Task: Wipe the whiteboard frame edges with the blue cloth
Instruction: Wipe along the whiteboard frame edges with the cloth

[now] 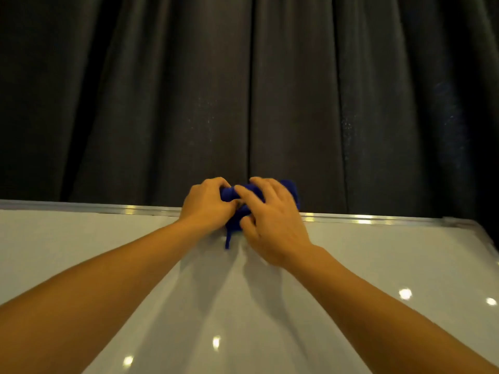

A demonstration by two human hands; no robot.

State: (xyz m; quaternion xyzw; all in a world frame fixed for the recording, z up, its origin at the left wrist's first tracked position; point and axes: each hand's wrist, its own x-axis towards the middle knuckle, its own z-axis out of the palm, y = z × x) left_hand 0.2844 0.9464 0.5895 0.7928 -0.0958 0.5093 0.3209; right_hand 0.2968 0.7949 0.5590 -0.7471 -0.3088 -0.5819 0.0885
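Cloth, blue (290,190), sits bunched on the whiteboard's top frame edge (364,220), at twelve o'clock from me. My left hand (206,205) and right hand (272,225) both clench it, touching each other; a curtain (243,90) hangs behind.

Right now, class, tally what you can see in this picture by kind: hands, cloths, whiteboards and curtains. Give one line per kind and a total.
Hands: 2, the left hand and the right hand, both gripping the cloth
Cloths: 1, the blue cloth at the top frame edge
Whiteboards: 1, the whiteboard
Curtains: 1, the dark curtain
Total: 5
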